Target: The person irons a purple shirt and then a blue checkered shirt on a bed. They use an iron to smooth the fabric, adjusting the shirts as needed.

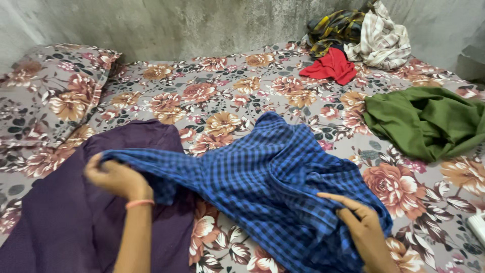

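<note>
Bedding in a grey floral print covers the bed (227, 101), and the blue checked cotton shirt (268, 177) lies crumpled across its near middle, partly over a dark purple cloth (55, 212) at near left. A green garment (424, 121) lies at right; a red cloth (331, 65) and a heap of striped clothes (364, 35) sit far right. The left hand (113, 178) is closed on one end of the shirt, lifting it; the right hand (361, 225) pinches the fabric near its lower edge. Spreading goes best, I judge, with both grips pulled apart evenly so the cloth flattens without twisting.
</note>
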